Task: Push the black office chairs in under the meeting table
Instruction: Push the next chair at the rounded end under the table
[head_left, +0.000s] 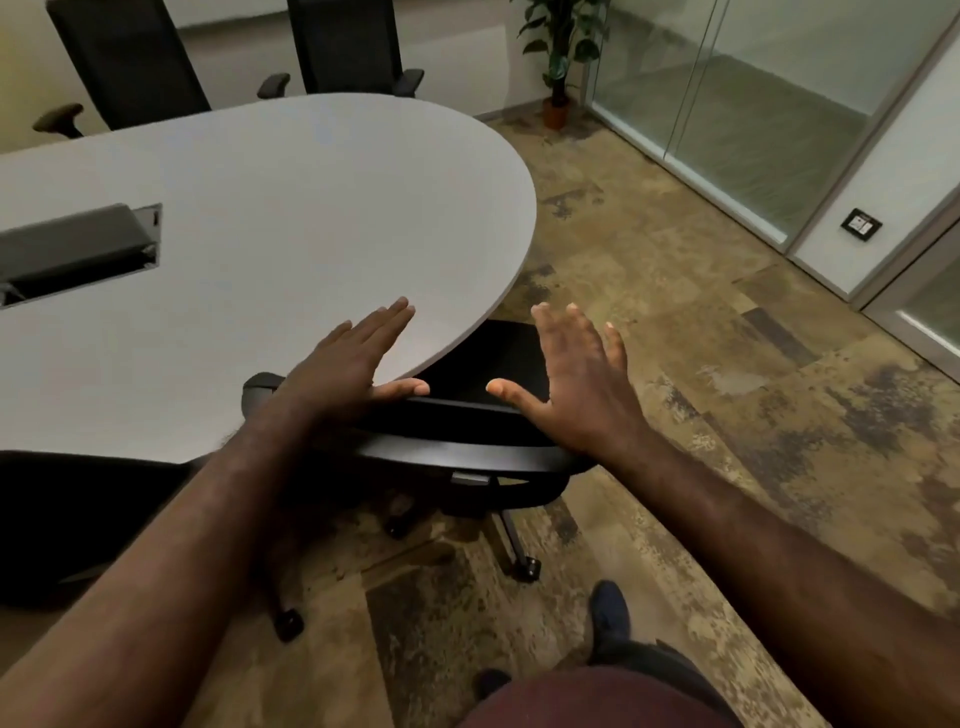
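Observation:
A black office chair (467, 441) stands at the near rounded end of the grey meeting table (260, 208), its seat partly under the tabletop and its backrest top facing me. My left hand (345, 364) is flat with straight fingers over the left part of the backrest's top edge. My right hand (582, 374) is spread open over the right part of that edge. Whether the palms touch the backrest is unclear. Another black chair (67, 519) sits at the lower left, mostly hidden by my left arm.
Two more black chairs (353, 47) (124, 67) stand at the table's far side. A cable box (72, 249) is set into the tabletop. A potted plant (558, 62) stands in the far corner by glass partitions (753, 114). My foot (608, 613) is on the patterned floor.

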